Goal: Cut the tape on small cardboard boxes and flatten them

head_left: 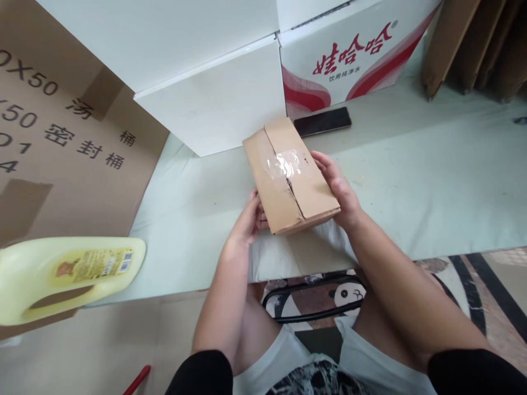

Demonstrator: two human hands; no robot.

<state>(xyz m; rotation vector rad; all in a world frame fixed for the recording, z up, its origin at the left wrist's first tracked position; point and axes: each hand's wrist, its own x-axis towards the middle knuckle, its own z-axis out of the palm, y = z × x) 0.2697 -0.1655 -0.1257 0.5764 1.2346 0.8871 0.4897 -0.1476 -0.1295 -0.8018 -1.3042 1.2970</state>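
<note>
Small cardboard box (291, 176): taped along top seam, at near edge of pale table (432, 181), just in front of black phone (322, 121). Clamped between left hand (247, 222) and right hand (338, 186). Risk: slipping off edge if grip loosens.

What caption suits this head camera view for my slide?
Both hands, left hand and right hand, hold a taped cardboard box over a pale table.

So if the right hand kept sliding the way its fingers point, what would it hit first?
Probably the black phone, lying just beyond the small cardboard box that the right hand grips; depth is hard to judge.
</note>
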